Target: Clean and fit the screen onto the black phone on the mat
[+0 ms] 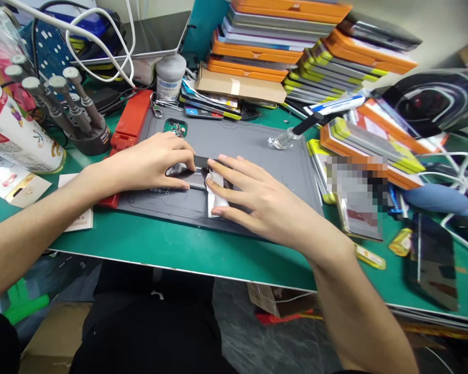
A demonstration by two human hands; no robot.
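Observation:
A dark, glossy phone (195,179) lies flat on a grey work mat (253,143). My left hand (152,161) grips its left end, with the thumb on the near edge and curled fingers on the far edge. Under the fingers of my right hand (257,197) is a white wipe (215,200), pressed on the phone's face. These fingers are long and slightly apart, and they cover the phone's right end. Small metal bits sit in a recess (175,127) of the mat, beyond my left hand.
Left of the mat are a red holder (130,122), a screwdriver stand (88,137) and a white can (19,130). Stacked orange boxes (257,52) rise behind. A glass jar with a brush (286,139) stands on the mat; another phone (432,259) lies far right.

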